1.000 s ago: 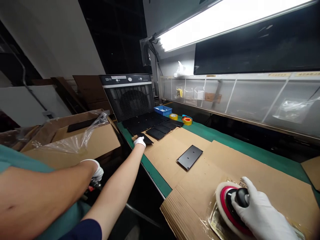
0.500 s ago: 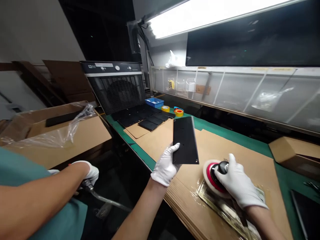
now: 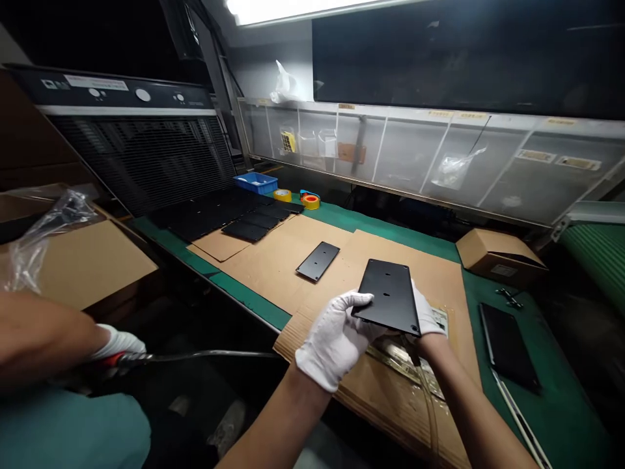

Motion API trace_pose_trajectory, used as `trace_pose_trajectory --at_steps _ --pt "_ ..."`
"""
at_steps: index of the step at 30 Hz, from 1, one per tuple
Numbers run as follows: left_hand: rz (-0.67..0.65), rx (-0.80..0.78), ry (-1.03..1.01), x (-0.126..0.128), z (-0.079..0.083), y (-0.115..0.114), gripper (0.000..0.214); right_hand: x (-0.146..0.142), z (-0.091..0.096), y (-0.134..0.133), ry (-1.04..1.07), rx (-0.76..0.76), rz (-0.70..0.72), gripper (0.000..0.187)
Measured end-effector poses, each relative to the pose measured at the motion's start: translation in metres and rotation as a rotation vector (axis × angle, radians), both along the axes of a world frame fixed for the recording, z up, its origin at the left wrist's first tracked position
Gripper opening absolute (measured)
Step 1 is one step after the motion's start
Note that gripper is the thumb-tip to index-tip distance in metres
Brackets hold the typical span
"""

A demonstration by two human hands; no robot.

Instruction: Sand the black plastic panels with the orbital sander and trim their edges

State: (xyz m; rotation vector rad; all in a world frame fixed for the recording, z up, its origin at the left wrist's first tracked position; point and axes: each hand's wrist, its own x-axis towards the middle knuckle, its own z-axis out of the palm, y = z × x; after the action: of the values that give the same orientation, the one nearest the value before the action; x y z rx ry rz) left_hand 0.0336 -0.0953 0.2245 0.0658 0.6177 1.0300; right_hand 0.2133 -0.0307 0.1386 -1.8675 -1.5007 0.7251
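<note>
My left hand (image 3: 336,339), in a white glove, grips a flat black rectangular panel (image 3: 388,290) at its near left side, thumb on top. The panel is tilted above the cardboard and has small holes. Behind its right edge is my gloved right hand (image 3: 426,314), fingers hidden. The head of the round polisher it was gripping is covered by the panel, but the polisher's clear hose (image 3: 430,410) trails down from below that hand. Under both hands lies a clear-wrapped packet (image 3: 398,358). Another black panel (image 3: 318,262) rests on the cardboard (image 3: 273,280) beyond my left hand.
Several black panels (image 3: 249,221) lie at the far left, before a dark fan unit (image 3: 141,143). A blue tray (image 3: 256,182) and tape rolls (image 3: 310,202) stand behind. On the right are a carton (image 3: 498,257) and a black slab (image 3: 508,345). A co-worker's gloved hand (image 3: 120,342) holds a hose-fed tool.
My view has swung right. The held panel has tipped flatter and moved toward my right hand, now covering the polisher. The panel lying on the cardboard has come into sight.
</note>
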Motion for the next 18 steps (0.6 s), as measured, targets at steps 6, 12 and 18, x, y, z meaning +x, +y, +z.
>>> trace_pose_trajectory --at_steps 6,12,18 --pt "0.051 -0.069 0.018 -0.007 -0.003 -0.006 0.018 -0.01 0.017 -0.003 -0.361 -0.084 0.149 0.063" --pt "0.036 -0.05 0.016 -0.015 -0.007 -0.005 0.027 -0.018 0.021 0.001 -0.441 -0.159 0.115 0.068" --pt "0.067 -0.055 0.015 -0.021 -0.014 -0.003 0.03 -0.019 0.018 0.001 -0.415 -0.128 0.093 0.078"
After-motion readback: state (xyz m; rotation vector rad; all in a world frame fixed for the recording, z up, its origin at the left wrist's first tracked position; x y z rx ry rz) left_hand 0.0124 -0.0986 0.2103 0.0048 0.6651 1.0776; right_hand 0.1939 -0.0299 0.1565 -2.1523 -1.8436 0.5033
